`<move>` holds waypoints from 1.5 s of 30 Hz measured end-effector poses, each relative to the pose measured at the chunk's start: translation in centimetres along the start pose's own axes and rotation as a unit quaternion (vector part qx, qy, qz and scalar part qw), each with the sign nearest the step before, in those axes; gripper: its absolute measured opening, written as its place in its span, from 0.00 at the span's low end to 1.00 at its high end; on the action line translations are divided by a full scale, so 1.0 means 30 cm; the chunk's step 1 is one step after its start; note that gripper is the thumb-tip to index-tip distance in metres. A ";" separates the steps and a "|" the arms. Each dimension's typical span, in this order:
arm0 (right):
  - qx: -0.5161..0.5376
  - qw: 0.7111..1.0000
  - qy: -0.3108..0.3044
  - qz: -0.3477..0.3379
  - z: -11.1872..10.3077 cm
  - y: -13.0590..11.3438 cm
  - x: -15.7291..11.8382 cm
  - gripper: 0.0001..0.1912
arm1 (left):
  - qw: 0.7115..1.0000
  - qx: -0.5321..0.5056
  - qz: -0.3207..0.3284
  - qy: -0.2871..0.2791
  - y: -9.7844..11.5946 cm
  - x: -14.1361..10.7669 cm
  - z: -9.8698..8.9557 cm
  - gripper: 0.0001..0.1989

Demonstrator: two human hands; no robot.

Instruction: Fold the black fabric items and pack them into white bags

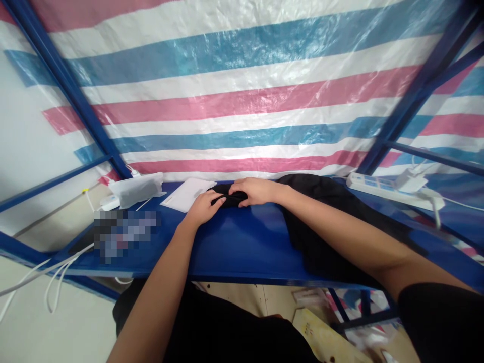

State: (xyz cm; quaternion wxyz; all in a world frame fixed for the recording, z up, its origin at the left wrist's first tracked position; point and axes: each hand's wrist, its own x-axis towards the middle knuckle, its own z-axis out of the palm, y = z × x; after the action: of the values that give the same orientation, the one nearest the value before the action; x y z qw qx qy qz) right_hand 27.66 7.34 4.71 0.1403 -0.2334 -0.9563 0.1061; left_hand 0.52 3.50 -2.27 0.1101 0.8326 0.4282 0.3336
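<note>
A small bundle of black cloth (231, 198) lies at the back of the blue desk (242, 247), and both my hands are on it. My left hand (206, 205) grips its left side, thumb and fingers closed on the fabric. From the right, my right hand (259, 191) curls its fingers and thumb round the other end. Just left of the bundle is a white sheet or flat packet (188, 194), close to my left fingers. A larger spread of black fabric (321, 212) lies under and beside my right forearm. How the bundle is folded is hard to make out.
At the right stands a white power strip (393, 190) with a charger plugged in. A whitish pouch (138, 189) sits at the left back, near white cables (56, 282) hanging over the edge. Blue metal posts (75, 96) and a striped plastic sheet (245, 101) rise behind the desk.
</note>
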 end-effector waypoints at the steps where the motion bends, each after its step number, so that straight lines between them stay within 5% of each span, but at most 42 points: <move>1: 0.008 1.000 -0.007 0.002 0.003 0.007 0.001 0.22 | 1.000 -0.007 -0.010 0.005 0.000 0.000 0.000 0.17; 4: 0.086 0.995 -0.019 0.042 0.015 0.049 -0.006 0.14 | 0.998 -0.039 -0.040 0.037 0.005 -0.001 0.000 0.19; 9: 0.231 0.967 -0.029 0.099 0.017 0.116 -0.022 0.21 | 0.997 -0.060 -0.025 0.041 0.020 0.001 0.001 0.12; 14: 0.266 0.958 -0.026 0.105 0.020 0.133 -0.020 0.20 | 0.990 -0.112 -0.081 0.042 0.020 0.005 0.005 0.12; 21: 0.022 0.998 0.017 0.057 0.022 0.105 -0.003 0.09 | 0.996 -0.015 -0.069 0.051 -0.010 0.014 0.013 0.14; 24: -0.071 0.994 0.081 0.021 0.019 0.075 0.010 0.14 | 0.995 -0.015 -0.085 0.038 -0.021 0.015 0.017 0.15; 27: -0.084 0.995 0.044 -0.013 0.014 0.053 0.011 0.18 | 0.995 -0.007 -0.093 0.035 -0.025 0.016 0.024 0.12; 32: 0.028 0.999 -0.015 0.036 0.001 0.069 -0.013 0.16 | 0.996 0.028 -0.071 0.052 -0.015 0.021 0.037 0.06; 37: 0.077 0.995 -0.017 0.065 0.010 0.100 -0.014 0.23 | 0.998 0.014 0.024 0.051 0.018 0.016 0.024 0.13; 41: 0.157 0.986 0.003 0.052 0.030 0.109 -0.012 0.20 | 1.000 -0.007 0.020 0.010 0.041 0.001 0.010 0.11; 45: 0.292 0.952 0.009 0.092 0.053 0.137 -0.018 0.22 | 1.000 0.010 0.007 0.007 0.038 0.000 0.013 0.21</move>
State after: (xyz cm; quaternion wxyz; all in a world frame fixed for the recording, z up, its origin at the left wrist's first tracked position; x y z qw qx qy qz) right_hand 29.33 10.45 2.01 0.2008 -0.2701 -0.8565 0.3914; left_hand 1.49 2.85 -2.02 0.0960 0.8343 0.4262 0.3362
